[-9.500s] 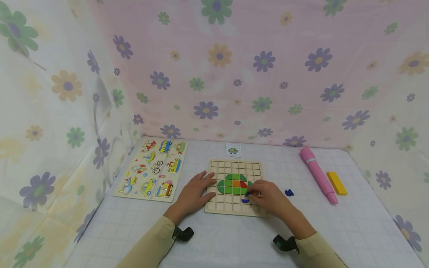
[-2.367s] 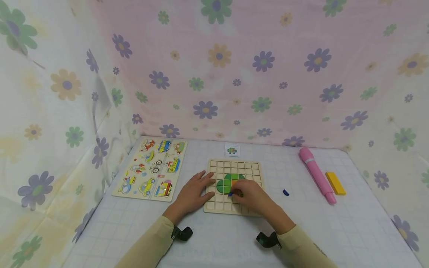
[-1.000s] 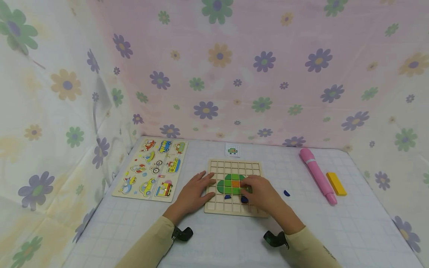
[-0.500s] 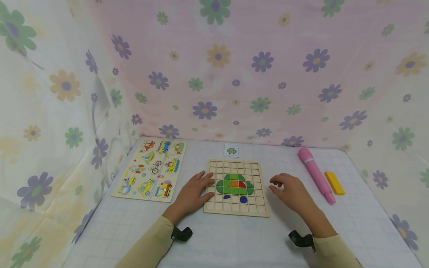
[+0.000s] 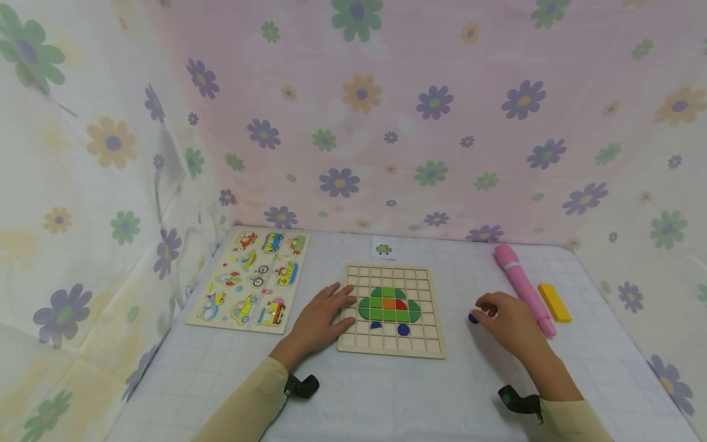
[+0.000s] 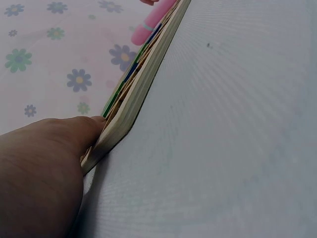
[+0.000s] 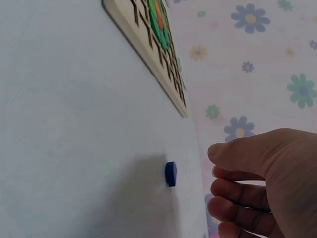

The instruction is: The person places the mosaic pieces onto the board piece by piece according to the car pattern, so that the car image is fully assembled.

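Note:
My left hand (image 5: 319, 319) rests with spread fingers on the left edge of a wooden grid board (image 5: 386, 352). On the board, green, orange and red pieces form a rounded shape (image 5: 389, 315). Below it sit a small blue piece (image 5: 375, 325) and a blue disc (image 5: 404, 329). To the right of the board, my right hand (image 5: 509, 324) hovers beside a loose blue piece (image 5: 472, 318), fingers loosely bent. In the right wrist view, a gap shows between the fingertips (image 7: 216, 152) and that blue piece (image 7: 171, 174), which stands out against the cloth.
A vehicle puzzle board (image 5: 251, 279) lies on the left. Behind the grid board is a small picture card (image 5: 383, 248). A pink marker-shaped object (image 5: 525, 288) and a yellow block (image 5: 555, 302) lie on the right. Flowered cloth walls enclose the table.
My right hand has left the grid board and moved right to the loose blue piece. Since the earliest frame, blue pieces have gone onto the board. My left hand has stayed put.

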The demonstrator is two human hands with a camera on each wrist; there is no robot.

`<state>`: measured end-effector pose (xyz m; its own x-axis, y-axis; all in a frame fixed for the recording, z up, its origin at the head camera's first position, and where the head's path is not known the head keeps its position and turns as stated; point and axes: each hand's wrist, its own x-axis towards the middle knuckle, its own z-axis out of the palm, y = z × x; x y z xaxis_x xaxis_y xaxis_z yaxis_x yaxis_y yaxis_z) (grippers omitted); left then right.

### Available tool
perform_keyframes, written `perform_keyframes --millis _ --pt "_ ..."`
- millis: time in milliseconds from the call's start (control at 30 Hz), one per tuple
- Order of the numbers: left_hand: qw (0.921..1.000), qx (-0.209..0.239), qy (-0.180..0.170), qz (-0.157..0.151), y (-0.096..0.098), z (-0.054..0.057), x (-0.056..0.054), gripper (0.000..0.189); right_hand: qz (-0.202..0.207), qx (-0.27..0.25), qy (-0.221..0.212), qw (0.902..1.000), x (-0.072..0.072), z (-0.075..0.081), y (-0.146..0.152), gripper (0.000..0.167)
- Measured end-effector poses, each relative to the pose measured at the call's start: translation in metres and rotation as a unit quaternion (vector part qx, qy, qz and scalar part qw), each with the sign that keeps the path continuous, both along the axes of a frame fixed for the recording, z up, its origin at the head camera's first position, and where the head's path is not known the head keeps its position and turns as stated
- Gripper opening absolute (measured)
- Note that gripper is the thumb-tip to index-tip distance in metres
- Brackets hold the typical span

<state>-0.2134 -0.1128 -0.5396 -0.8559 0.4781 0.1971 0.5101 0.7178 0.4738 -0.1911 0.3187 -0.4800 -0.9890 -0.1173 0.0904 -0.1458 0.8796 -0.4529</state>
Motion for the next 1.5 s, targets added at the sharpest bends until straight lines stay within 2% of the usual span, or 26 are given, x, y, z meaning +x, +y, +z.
perform_keyframes --millis 267,400,800,1100,1333,1500 --pt "1.0 0.002 -0.008 0.0 0.0 0.004 0.002 0.049 -0.014 0.004 -0.044 0.9989 -0.003 -0.014 0.005 0.028" --pt "1.0 0.001 -0.005 -0.001 0.0 0.004 0.002 0.05 -0.009 0.01 -0.054 0.9985 -0.005 -0.019 0.004 0.026" --pt "1.0 0.004 0.001 -0.009 -0.001 0.002 0.001 0.049 0.009 0.018 -0.038 0.9991 -0.006 -0.02 0.001 0.018" --pt "0.9999 -0.009 0.004 -0.006 -0.001 0.0 0.0 0.05 0.021 0.008 0.0 0.9997 -0.004 -0.013 -0.01 0.014" --pt "0.9999 -0.005 -0.001 -0.01 -0.001 0.001 0.0 0.05 0.049 0.008 0.063 0.9968 -0.004 -0.001 -0.027 0.014" --pt "1.0 -0.002 -0.003 -0.009 -0.001 0.002 0.0 0.05 0.072 -0.005 0.085 0.9937 -0.003 0.008 -0.043 0.014"
